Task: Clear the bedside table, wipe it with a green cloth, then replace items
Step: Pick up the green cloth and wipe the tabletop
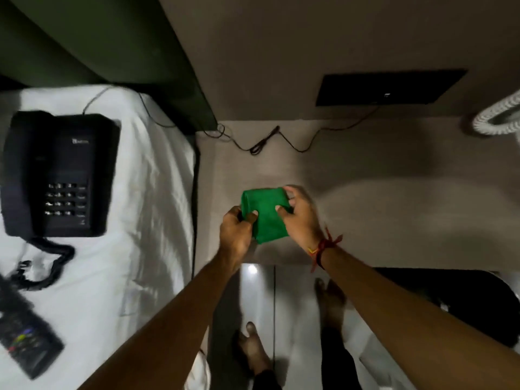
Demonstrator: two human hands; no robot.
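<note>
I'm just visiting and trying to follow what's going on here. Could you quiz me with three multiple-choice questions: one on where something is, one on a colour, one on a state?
1. Where is the black telephone?
A. On the white bed sheet
B. On the bedside table
C. On the floor

2. What colour is the cloth?
A. Blue
B. Green
C. White

3. How is the cloth held?
A. Lying untouched
B. By one hand only
C. Folded, gripped by both hands

Answers:
1. A, the phone rests on the sheet left of the table.
2. B, it is plainly green.
3. C, the left hand and right hand each pinch a side of the folded cloth above the table.
</note>
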